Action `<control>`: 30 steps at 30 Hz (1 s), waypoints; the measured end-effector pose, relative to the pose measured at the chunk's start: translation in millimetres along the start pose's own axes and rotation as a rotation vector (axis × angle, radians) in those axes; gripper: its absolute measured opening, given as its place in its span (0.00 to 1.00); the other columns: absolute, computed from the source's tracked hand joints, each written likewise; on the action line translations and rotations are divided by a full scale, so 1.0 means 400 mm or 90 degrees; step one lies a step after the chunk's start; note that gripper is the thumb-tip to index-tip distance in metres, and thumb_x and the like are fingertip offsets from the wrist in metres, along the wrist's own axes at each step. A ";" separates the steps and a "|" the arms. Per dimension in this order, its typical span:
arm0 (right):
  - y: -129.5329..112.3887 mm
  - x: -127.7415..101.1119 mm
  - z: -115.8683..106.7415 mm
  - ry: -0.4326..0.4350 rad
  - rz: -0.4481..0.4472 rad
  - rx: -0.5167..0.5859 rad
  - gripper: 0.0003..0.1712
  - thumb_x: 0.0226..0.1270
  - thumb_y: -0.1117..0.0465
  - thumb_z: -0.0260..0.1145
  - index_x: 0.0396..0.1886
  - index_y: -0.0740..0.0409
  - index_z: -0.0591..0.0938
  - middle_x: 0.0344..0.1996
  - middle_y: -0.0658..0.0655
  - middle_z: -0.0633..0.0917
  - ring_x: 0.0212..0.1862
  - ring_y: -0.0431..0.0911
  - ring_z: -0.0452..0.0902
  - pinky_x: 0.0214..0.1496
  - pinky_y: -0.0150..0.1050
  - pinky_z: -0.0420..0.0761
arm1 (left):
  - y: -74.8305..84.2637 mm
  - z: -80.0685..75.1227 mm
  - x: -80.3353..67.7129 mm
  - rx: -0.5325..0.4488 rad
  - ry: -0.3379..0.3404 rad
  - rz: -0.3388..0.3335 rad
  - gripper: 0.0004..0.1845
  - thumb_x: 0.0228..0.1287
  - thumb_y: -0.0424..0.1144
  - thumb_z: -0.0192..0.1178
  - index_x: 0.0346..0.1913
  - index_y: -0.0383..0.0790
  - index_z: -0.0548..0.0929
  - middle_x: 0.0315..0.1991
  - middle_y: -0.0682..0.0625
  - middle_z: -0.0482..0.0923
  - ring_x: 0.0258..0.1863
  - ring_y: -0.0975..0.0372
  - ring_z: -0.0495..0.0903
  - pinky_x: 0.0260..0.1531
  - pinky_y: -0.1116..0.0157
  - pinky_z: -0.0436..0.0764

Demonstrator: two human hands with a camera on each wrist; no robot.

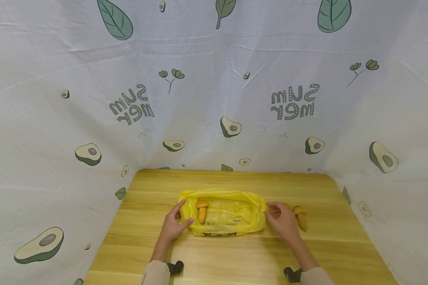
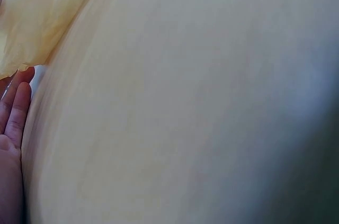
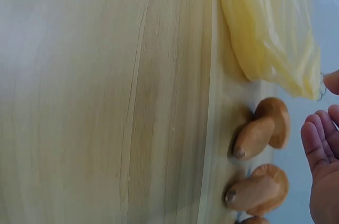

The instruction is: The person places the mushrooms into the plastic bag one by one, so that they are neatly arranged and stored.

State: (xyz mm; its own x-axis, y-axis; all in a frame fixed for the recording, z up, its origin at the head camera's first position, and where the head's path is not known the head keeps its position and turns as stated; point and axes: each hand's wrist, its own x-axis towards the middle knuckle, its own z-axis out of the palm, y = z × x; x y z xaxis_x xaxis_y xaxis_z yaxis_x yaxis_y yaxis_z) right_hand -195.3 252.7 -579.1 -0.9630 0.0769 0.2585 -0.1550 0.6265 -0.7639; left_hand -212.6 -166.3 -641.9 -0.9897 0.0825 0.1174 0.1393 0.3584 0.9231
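A yellow plastic bag (image 1: 228, 228) lies on the table with its mouth spread wide towards me. Inside its left end is an orange-brown mushroom (image 1: 201, 213). At the bag's left end, my left hand (image 1: 172, 226) holds the rim between the thumb and the fingers. My right hand (image 1: 284, 222) pinches the right rim, its other fingers loosely bent. Just beyond that hand lie more mushrooms: one (image 1: 300, 218) in plain sight, another (image 1: 286, 205) mostly hidden behind the hand. In the right wrist view, two mushrooms (image 3: 259, 189) show stem and cap beside the bag (image 3: 265, 38).
The wooden table (image 1: 221, 261) has rounded far corners. A white cloth (image 1: 199, 95) printed with avocados and leaves hangs behind it and along both sides. Black straps (image 1: 176, 267) are on both wrists at the sleeve ends.
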 end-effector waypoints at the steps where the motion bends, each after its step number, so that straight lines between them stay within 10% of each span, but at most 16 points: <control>1: 0.007 0.000 -0.006 -0.001 0.003 0.000 0.18 0.67 0.63 0.73 0.52 0.68 0.84 0.39 0.61 0.87 0.40 0.50 0.83 0.41 0.33 0.84 | 0.000 0.001 0.000 -0.001 0.001 0.001 0.44 0.61 0.48 0.75 0.78 0.51 0.67 0.75 0.40 0.68 0.65 0.47 0.78 0.66 0.45 0.75; 30: 0.120 -0.029 -0.124 0.052 0.014 -0.038 0.16 0.66 0.65 0.74 0.49 0.69 0.85 0.37 0.63 0.88 0.35 0.31 0.76 0.36 0.21 0.77 | 0.001 0.001 -0.002 -0.003 0.002 -0.003 0.44 0.61 0.48 0.75 0.78 0.50 0.67 0.75 0.40 0.68 0.66 0.46 0.78 0.67 0.45 0.75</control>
State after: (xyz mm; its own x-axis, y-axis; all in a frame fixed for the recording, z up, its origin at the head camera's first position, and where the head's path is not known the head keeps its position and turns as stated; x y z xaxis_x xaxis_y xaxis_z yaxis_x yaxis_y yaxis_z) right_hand -180.7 320.2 -589.5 -0.9443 0.1532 0.2912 -0.1181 0.6683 -0.7345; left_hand -211.7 -165.7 -641.8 -0.9904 0.0782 0.1141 0.1346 0.3539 0.9255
